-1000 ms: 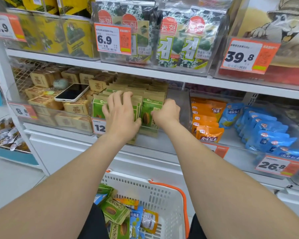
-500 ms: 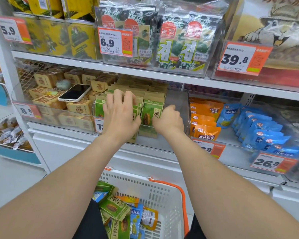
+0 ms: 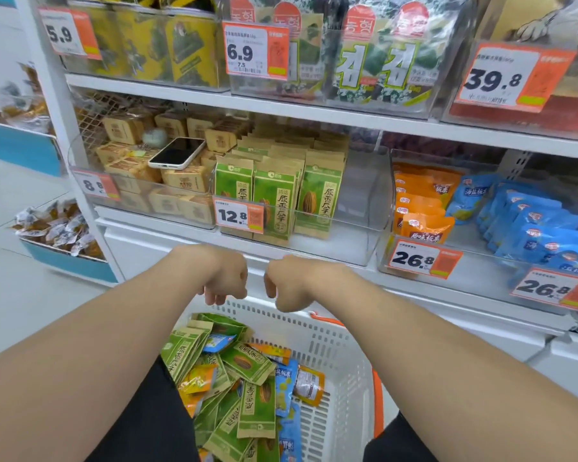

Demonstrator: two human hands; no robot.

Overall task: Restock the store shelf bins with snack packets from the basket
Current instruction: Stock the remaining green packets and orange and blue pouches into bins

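A white basket (image 3: 341, 348) with orange handles sits below me, holding several green, orange and blue snack packets (image 3: 247, 388). Above it, a clear shelf bin (image 3: 367, 208) holds upright rows of green packets (image 3: 274, 195), with bare floor on its right side. My left hand (image 3: 224, 278) and my right hand (image 3: 287, 285) hang side by side over the basket's far rim, below the bin. Their fingers point down, loosely curled, and hold nothing.
A phone (image 3: 177, 153) lies on tan boxes in the bin to the left. Orange packets (image 3: 421, 201) and blue packets (image 3: 531, 225) fill bins to the right. Seaweed packs (image 3: 374, 61) stand on the shelf above. Price tags line the bin fronts.
Both hands have left the green packets in the bin and dropped down toward the basket. The view has tilted lower, showing more of the basket.
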